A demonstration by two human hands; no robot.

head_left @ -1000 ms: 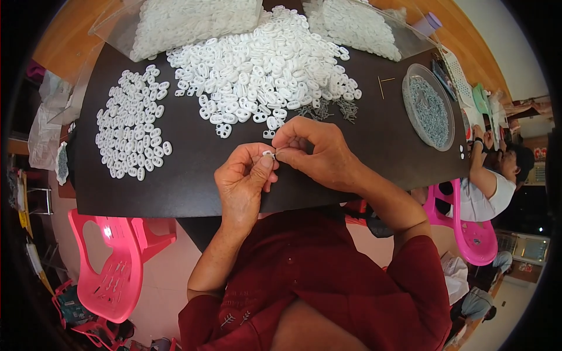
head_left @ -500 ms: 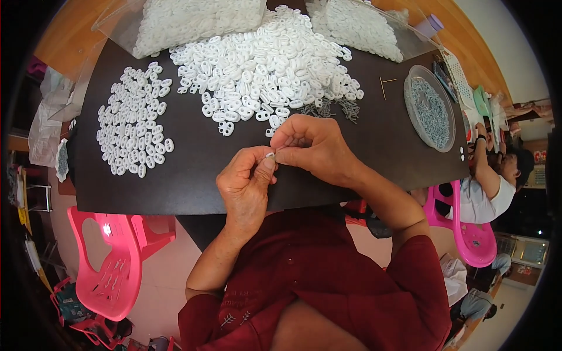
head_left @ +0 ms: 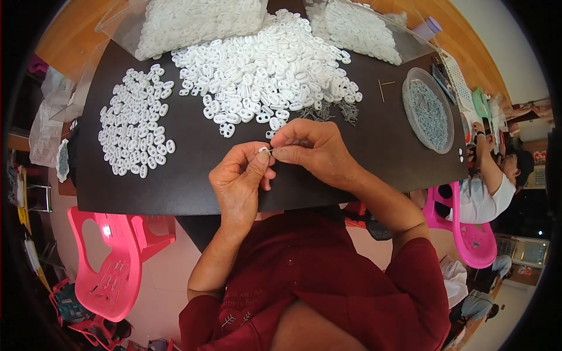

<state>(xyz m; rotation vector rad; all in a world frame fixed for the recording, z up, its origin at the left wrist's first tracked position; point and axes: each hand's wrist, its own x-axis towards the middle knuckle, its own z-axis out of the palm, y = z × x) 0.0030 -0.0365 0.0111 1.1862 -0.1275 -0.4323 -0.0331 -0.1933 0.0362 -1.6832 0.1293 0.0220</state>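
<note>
My left hand (head_left: 237,182) pinches a small white oval plastic piece (head_left: 263,150) between thumb and fingers, just above the near half of the dark table. Close against it, my right hand (head_left: 319,151) is closed in a pinch on a thin grey screw (head_left: 270,151), whose tip meets the white piece. How far the screw sits in the piece is too small to tell. Beyond my hands spreads a large heap of like white two-holed pieces (head_left: 252,76). Grey screws (head_left: 348,112) lie loose at its right edge.
A smaller group of white pieces (head_left: 134,123) lies at the left. Clear bins (head_left: 117,29) of pieces stand at the back. At the right are a round dish of screws (head_left: 430,114) and two thin brass-coloured rods (head_left: 382,90). A pink chair (head_left: 111,269) stands left; another person sits right.
My left hand has shifted slightly left and turned, so the white piece shows more. A short gap with the thin screw now appears between my two hands' fingertips.
</note>
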